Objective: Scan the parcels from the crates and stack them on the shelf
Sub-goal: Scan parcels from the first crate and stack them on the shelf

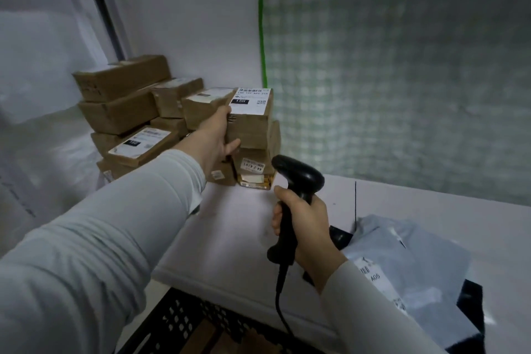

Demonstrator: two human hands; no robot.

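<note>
Head camera looks down on a white shelf (230, 233) set against a pale wall with a green strip (261, 23) running up it. The left hand (217, 138), in a light grey sleeve, reaches to the back of the shelf and grips the near end of a brown cardboard box (253, 126), with fingers at its upper edge and the thumb along its lower edge. This box bears a white label (250, 100) on top and sits on the right-hand pile of a stack of boxes (123, 112) at the back left of the shelf.

The right hand (307, 221) is closed around the handle of a black scanner (298, 178), held upright above the shelf, its head pointing left toward the pile. Its cable (280, 304) hangs down from the handle.

Grey mail bags (416, 261) with labels lie on the shelf to the right, partly behind the right wrist. A black crate (178, 322) stands below the front edge of the shelf, with brown cardboard showing inside.
</note>
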